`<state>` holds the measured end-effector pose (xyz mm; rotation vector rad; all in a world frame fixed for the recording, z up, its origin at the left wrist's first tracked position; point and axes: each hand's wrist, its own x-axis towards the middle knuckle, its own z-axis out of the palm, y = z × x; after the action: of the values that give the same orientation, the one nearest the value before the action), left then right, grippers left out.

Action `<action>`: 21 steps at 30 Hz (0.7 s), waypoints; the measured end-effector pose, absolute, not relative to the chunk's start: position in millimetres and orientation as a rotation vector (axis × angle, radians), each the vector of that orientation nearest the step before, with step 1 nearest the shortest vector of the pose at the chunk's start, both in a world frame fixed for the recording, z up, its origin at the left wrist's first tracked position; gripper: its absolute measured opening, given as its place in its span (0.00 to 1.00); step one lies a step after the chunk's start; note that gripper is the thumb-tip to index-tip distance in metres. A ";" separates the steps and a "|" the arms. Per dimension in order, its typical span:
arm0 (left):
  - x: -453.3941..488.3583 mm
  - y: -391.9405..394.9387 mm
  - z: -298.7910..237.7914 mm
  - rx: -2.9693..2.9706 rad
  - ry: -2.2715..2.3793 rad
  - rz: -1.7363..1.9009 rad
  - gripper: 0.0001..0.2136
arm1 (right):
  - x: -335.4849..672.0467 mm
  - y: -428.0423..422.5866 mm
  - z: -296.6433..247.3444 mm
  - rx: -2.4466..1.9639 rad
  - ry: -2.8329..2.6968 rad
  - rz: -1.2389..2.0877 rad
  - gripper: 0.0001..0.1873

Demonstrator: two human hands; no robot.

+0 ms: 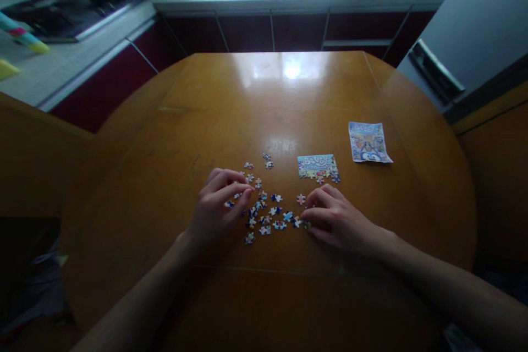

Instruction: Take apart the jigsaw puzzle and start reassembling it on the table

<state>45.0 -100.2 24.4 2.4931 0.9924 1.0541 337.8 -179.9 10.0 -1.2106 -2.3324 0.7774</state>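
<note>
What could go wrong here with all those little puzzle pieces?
Loose puzzle pieces lie close around the left hand, so a careless sweep might scatter them. Some lie bunched together, so one could be overlooked. The right hand is just on the near side of the joined puzzle section, so a knock could shift or split it.

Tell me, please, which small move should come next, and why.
The right hand should probably try the pinkish loose piece against the joined puzzle section: that piece lies beside this hand's fingers, just below the section's left end, and the section's lower edge looks jagged.
</note>
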 end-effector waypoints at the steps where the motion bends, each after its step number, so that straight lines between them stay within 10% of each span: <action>1: 44.9 -100.2 24.3 2.492 0.996 1.053 0.04 | 338.8 -179.7 10.8 -1.193 -2.343 0.782 0.11; 21: 48.1 -101.0 19.3 2.464 1.079 1.008 0.04 | 333.0 -188.6 9.8 -1.406 -2.333 0.586 0.07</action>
<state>48.1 -101.0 19.3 2.4635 1.0794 1.0081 333.0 -188.6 9.8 -1.4064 -2.3332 0.5863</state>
